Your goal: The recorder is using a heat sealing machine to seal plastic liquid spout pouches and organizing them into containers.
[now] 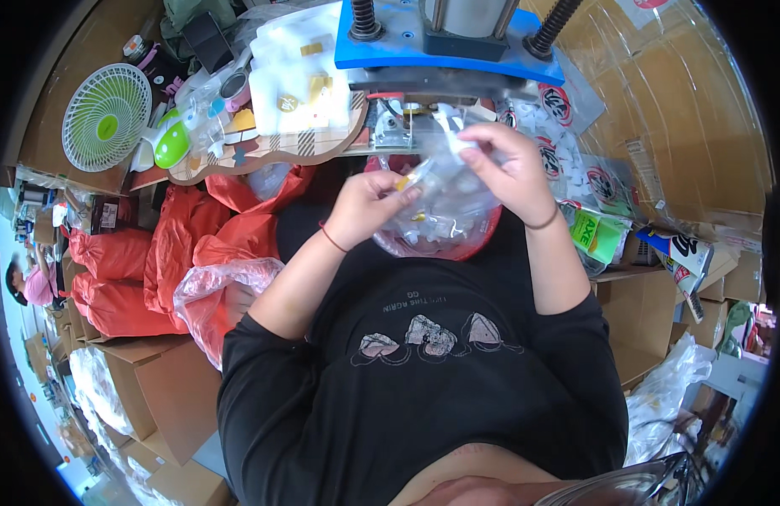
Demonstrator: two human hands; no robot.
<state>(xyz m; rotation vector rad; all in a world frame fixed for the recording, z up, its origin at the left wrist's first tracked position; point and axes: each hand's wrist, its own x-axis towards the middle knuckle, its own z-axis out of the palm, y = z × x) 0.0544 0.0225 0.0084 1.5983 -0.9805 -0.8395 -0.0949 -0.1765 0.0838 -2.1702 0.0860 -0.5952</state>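
Over my lap, both hands are raised above a red basin (470, 251) with clear plastic packets (432, 226) in it. My left hand (375, 205) is closed, its thumb and fingers pinching a small clear packet (415, 175) with a yellow patch. My right hand (515, 169) pinches a small white piece (457, 142) that is smeared by motion. Clear plastic shows between the two hands, and I cannot tell which hand it belongs to. Just beyond my hands stands a press with a blue plate (449, 57) and a metal fixture (392, 126) below it.
A green and white fan (107, 114) and stacked white sheets (297, 72) sit at the far left. Red bags (187, 244) and a cardboard box (175, 396) are on my left. Round-printed packets (605, 185) lie on the right, beside a cardboard wall (677, 110).
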